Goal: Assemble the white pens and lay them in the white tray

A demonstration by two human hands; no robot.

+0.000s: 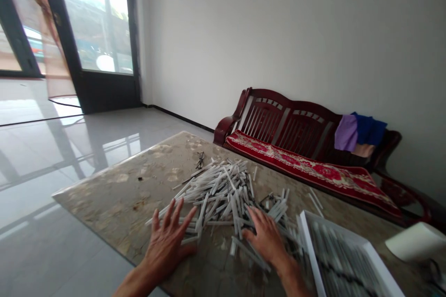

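A loose heap of thin white sticks or tubes (223, 185), with darker pieces among them, lies on the table. My left hand (167, 236) rests at the heap's near left side, fingers spread and over a few sticks. On the near right side is my right hand (263, 232), its fingers stretched out against the sticks and its thumb apart. Neither hand appears to grip anything. A white box (306, 236) stands just right of my right hand, holding rows of similar slim pieces, blurred, with a dark strip across them.
The patterned table (114, 190) has dark-framed glasses (200, 160) behind the heap and a white roll (416, 241) at the right. Beyond it stands a dark red wooden bench (296, 125) with cloths (362, 130) over its back. A glass door (101, 32) is at the left.
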